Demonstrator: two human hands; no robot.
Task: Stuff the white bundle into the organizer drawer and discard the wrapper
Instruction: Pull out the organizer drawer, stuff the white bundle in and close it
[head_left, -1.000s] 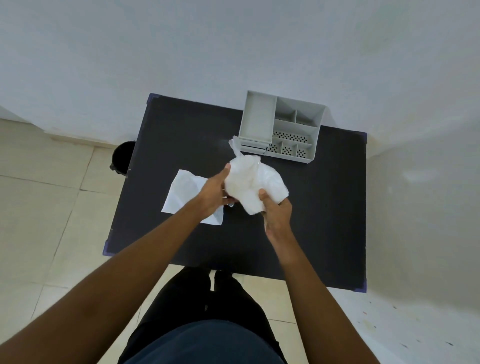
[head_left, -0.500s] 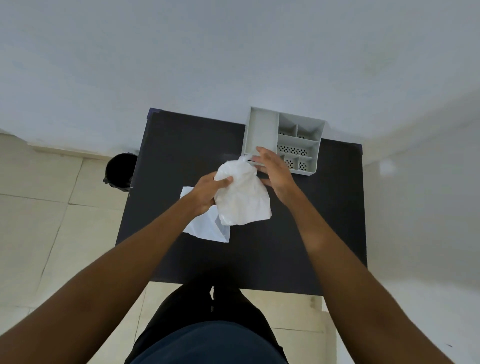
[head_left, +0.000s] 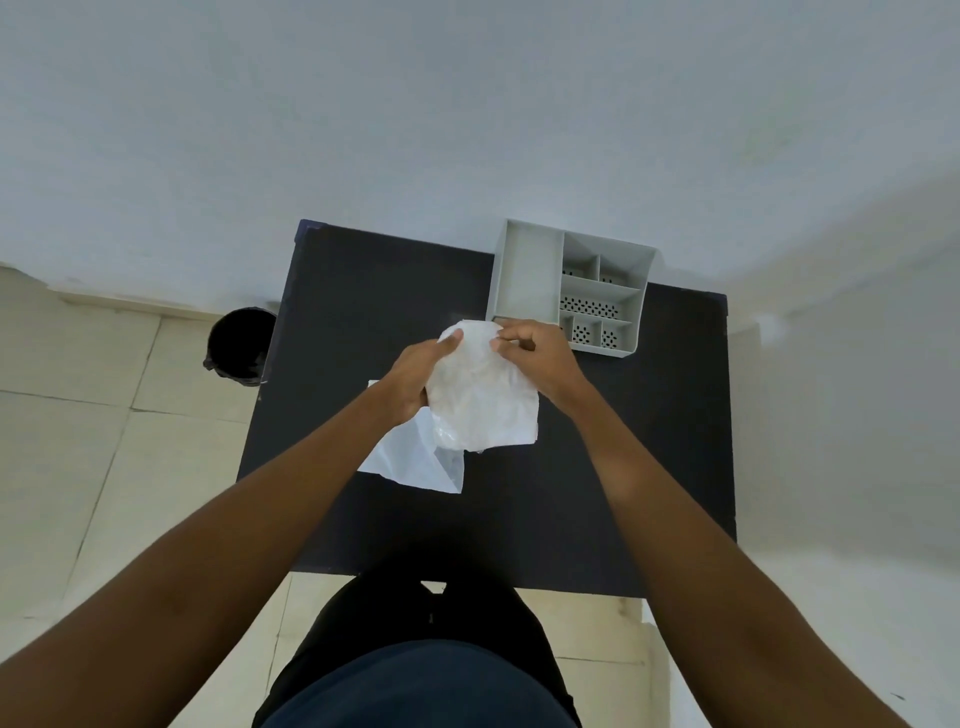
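A white bundle (head_left: 480, 395) in thin plastic hangs above the black table (head_left: 623, 441), held between both hands. My left hand (head_left: 415, 376) grips its left side with the thumb on top. My right hand (head_left: 537, 356) pinches the bundle's top right edge, fingers curled. The grey organizer (head_left: 524, 270) with several compartments stands at the table's far right, just beyond my right hand. Its drawer front is hidden by my right hand. A flat white wrapper (head_left: 410, 460) lies on the table under the bundle, partly covered by my left forearm.
A black bin (head_left: 239, 345) stands on the tiled floor left of the table. A white wall runs behind the table and along the right. My legs are at the table's near edge.
My right hand shifted from the bundle's bottom to its top edge near the organizer. The bundle rose slightly and moved toward the organizer. The head view moved closer.
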